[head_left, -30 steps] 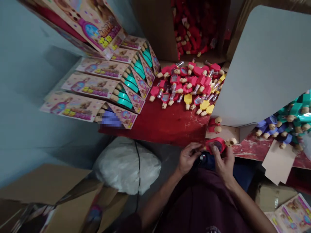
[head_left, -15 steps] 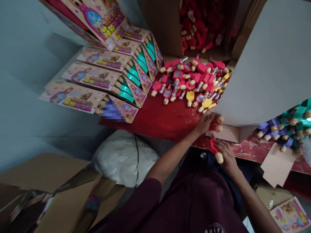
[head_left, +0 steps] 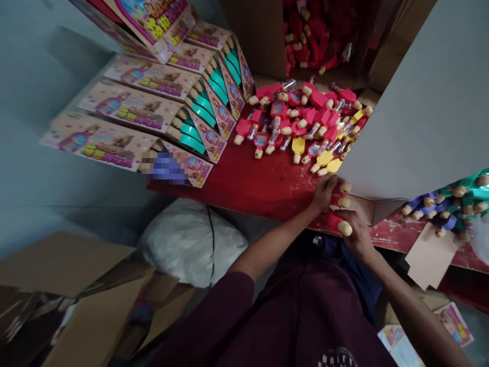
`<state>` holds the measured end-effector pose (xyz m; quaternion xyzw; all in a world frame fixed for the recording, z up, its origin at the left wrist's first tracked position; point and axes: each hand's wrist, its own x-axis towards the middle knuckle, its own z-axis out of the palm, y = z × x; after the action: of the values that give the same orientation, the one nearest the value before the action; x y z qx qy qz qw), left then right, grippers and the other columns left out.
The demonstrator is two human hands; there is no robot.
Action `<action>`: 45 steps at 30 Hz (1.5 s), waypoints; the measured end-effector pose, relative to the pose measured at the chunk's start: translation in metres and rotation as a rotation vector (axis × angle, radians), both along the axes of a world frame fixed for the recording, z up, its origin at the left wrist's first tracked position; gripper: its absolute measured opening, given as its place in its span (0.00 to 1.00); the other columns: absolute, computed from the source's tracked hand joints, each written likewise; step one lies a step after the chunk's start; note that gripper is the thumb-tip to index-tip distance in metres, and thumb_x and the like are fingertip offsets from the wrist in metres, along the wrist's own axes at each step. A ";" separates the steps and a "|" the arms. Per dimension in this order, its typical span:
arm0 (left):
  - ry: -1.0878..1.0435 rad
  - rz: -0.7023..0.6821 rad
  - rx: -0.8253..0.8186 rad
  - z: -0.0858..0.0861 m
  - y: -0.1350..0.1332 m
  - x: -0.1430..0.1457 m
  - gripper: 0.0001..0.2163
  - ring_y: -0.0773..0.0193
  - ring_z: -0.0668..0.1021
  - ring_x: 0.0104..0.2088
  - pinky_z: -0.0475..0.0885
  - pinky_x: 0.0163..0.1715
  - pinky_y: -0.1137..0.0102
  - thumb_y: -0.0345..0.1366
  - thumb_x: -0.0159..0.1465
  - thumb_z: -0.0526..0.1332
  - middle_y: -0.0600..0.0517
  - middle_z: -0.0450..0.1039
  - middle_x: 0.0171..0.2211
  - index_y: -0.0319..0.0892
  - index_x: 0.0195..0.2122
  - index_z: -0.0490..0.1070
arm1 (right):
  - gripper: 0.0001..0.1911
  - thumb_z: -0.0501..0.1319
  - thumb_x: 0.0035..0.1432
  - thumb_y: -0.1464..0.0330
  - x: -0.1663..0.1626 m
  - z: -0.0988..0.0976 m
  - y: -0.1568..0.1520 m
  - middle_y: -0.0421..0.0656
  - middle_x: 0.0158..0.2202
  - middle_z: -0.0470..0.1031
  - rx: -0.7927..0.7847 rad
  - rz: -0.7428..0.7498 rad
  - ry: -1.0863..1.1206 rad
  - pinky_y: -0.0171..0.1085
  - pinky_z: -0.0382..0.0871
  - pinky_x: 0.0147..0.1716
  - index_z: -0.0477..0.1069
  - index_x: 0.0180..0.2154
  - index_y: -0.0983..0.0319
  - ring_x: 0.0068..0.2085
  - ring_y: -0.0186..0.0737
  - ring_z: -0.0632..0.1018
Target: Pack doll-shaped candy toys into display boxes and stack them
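A display box [head_left: 364, 209] with a tall grey back panel [head_left: 416, 102] stands at the table edge in front of me. Two red toys with tan animal heads [head_left: 339, 194] lie side by side inside its left end. My left hand [head_left: 324, 194] is closed around the box's left end, against those toys; its fingertips are partly hidden. In my right hand [head_left: 357, 232] is another red toy [head_left: 336, 222], held at the box's front edge, its tan head pointing toward me. Its far end is hidden by the box and fingers.
Red and yellow toys [head_left: 290, 122] are heaped behind on the red table [head_left: 244, 178]. Filled display boxes [head_left: 133, 112] line the left. A carton of red toys [head_left: 255, 46] stands behind. Purple and green toys [head_left: 439, 204] and a cardboard piece [head_left: 431, 255] lie right. A white sack [head_left: 191, 244] sits below.
My right hand has moved the red toy up and forward to the box's front edge, beside the other two. My left hand stays at the box's left end. The view has shifted slightly.
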<state>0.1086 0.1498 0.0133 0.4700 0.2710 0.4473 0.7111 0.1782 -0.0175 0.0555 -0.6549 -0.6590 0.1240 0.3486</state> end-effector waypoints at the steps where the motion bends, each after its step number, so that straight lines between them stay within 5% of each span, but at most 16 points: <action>1: 0.000 -0.027 -0.009 0.000 0.001 -0.001 0.26 0.59 0.76 0.32 0.73 0.38 0.61 0.65 0.65 0.60 0.50 0.74 0.29 0.46 0.31 0.78 | 0.17 0.56 0.69 0.70 0.003 -0.001 0.001 0.50 0.51 0.80 -0.008 -0.048 0.015 0.53 0.77 0.51 0.71 0.57 0.58 0.52 0.50 0.80; 5: -0.001 -0.102 -0.024 0.000 0.005 -0.003 0.26 0.59 0.76 0.30 0.73 0.35 0.61 0.65 0.64 0.61 0.50 0.75 0.28 0.45 0.32 0.79 | 0.15 0.59 0.69 0.66 0.004 -0.010 -0.004 0.51 0.48 0.80 -0.006 -0.241 0.038 0.49 0.79 0.47 0.72 0.55 0.60 0.49 0.49 0.81; 11: -0.003 -0.036 0.062 0.003 0.009 -0.002 0.29 0.56 0.77 0.34 0.73 0.41 0.59 0.68 0.63 0.59 0.46 0.77 0.30 0.45 0.29 0.78 | 0.19 0.55 0.69 0.71 -0.006 -0.010 -0.016 0.52 0.55 0.79 -0.011 0.104 -0.071 0.55 0.76 0.53 0.70 0.59 0.58 0.57 0.52 0.78; 18: -0.004 -0.055 0.067 0.006 0.005 -0.006 0.27 0.56 0.76 0.33 0.72 0.38 0.59 0.65 0.66 0.58 0.46 0.77 0.30 0.44 0.32 0.79 | 0.15 0.57 0.68 0.68 0.002 -0.022 0.010 0.51 0.47 0.80 -0.072 -0.074 -0.031 0.51 0.78 0.47 0.72 0.54 0.60 0.48 0.51 0.80; 22: -0.033 -0.067 0.063 0.006 0.008 -0.008 0.28 0.56 0.77 0.33 0.73 0.38 0.61 0.66 0.64 0.60 0.45 0.78 0.30 0.44 0.32 0.80 | 0.19 0.62 0.68 0.64 -0.023 -0.029 0.006 0.52 0.51 0.76 0.121 -0.332 -0.104 0.51 0.78 0.47 0.68 0.58 0.59 0.52 0.52 0.78; 26: -0.027 -0.111 0.042 0.004 0.011 -0.009 0.28 0.55 0.78 0.33 0.73 0.37 0.60 0.66 0.63 0.61 0.44 0.79 0.32 0.43 0.33 0.81 | 0.14 0.66 0.65 0.65 -0.048 -0.028 0.006 0.49 0.44 0.74 0.285 -0.509 -0.168 0.47 0.76 0.42 0.68 0.50 0.59 0.44 0.48 0.77; 32: 0.027 -0.168 0.010 0.003 0.008 -0.014 0.24 0.54 0.78 0.33 0.73 0.37 0.59 0.63 0.63 0.64 0.45 0.80 0.33 0.45 0.36 0.82 | 0.07 0.63 0.65 0.62 -0.054 -0.023 0.031 0.48 0.39 0.73 0.172 -0.623 -0.143 0.45 0.72 0.41 0.69 0.40 0.58 0.40 0.47 0.75; 36: 0.052 -0.119 0.051 0.018 0.009 -0.016 0.26 0.57 0.76 0.32 0.72 0.36 0.60 0.66 0.62 0.63 0.47 0.77 0.30 0.46 0.32 0.80 | 0.08 0.62 0.66 0.61 -0.054 -0.022 0.029 0.48 0.39 0.73 0.096 -0.625 -0.129 0.45 0.73 0.41 0.70 0.41 0.58 0.40 0.47 0.75; 40: 0.054 -0.122 0.073 0.049 0.020 -0.006 0.26 0.64 0.69 0.24 0.68 0.26 0.66 0.66 0.57 0.68 0.52 0.69 0.23 0.45 0.26 0.74 | 0.11 0.58 0.70 0.65 -0.051 -0.022 0.006 0.51 0.48 0.74 0.142 -0.513 -0.049 0.47 0.76 0.48 0.70 0.52 0.59 0.49 0.47 0.77; 45: 0.221 -0.015 0.049 0.069 0.030 -0.020 0.29 0.69 0.64 0.20 0.58 0.19 0.70 0.64 0.56 0.69 0.55 0.61 0.18 0.43 0.20 0.66 | 0.19 0.59 0.70 0.65 -0.023 -0.033 -0.039 0.56 0.56 0.72 0.340 -0.924 -0.063 0.57 0.71 0.57 0.68 0.59 0.61 0.59 0.53 0.73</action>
<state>0.0887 0.1798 0.0824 0.5356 0.3330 0.3937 0.6687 0.1556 -0.0560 0.0223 -0.8160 -0.3208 -0.1727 0.4488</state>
